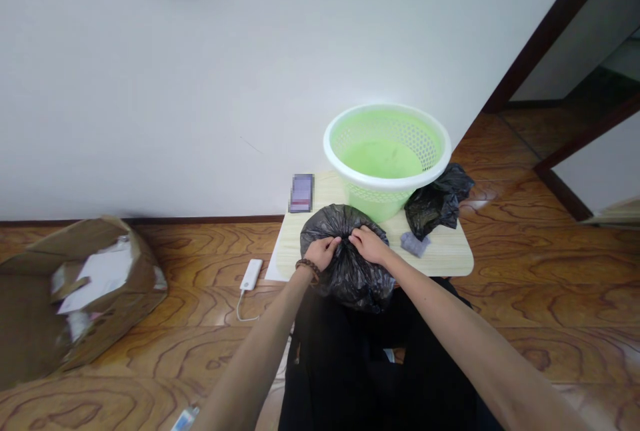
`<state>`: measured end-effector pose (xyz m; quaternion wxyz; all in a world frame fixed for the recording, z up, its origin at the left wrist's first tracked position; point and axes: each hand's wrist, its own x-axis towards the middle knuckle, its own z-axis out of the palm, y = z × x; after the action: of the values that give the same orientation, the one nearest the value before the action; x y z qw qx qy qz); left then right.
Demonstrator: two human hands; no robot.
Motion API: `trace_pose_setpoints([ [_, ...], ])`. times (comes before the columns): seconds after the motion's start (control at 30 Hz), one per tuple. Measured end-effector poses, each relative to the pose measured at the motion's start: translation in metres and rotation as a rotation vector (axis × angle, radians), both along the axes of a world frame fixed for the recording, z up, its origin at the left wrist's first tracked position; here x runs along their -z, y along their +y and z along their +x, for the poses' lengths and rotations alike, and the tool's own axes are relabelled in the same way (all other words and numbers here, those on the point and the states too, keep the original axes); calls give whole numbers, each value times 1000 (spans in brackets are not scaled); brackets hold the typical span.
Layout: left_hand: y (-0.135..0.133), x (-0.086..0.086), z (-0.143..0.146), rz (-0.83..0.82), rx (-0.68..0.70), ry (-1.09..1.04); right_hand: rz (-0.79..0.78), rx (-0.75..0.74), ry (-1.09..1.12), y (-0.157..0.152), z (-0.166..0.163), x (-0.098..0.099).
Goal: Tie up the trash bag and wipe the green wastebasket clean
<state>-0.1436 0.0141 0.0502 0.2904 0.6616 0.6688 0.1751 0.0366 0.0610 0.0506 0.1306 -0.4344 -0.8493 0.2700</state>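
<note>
A full black plastic bag rests at the front edge of a small pale wooden table, close to my lap. Its neck is gathered at the top, between my two hands. My left hand, with a beaded bracelet at the wrist, pinches the gathered plastic from the left. From the right, my right hand grips the same gathered part. The fingertips of both hands nearly meet there. What the bag contains is hidden.
Behind the bag stands a green basket with a white rim. Right of it lie a crumpled black bag and a grey cloth. A phone lies at the back left. On the floor are a white power bank and an open cardboard box.
</note>
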Motion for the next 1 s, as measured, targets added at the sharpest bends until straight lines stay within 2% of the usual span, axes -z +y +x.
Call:
trace_pose_setpoints([
  [0.23,2,-47,-17,-10,289,217,129,-185,-151,-6,4,-44],
  [0.33,1,-66,-19,16,343,304,163,-184,-161,-13,3,-59],
  [0.43,-6,-77,-17,69,382,339,202,-180,-204,-19,5,-71],
  [0.6,-19,-84,-15,150,456,411,241,-183,-235,-22,14,-81],
  [0.8,-26,-84,-12,167,418,451,246,-108,-324,-26,16,-86],
  [0.9,-30,-80,-9,175,366,418,157,-95,-370,-29,13,-89],
  [1.0,-34,-75,-7,181,334,308,-12,-90,-262,-30,10,-86],
])
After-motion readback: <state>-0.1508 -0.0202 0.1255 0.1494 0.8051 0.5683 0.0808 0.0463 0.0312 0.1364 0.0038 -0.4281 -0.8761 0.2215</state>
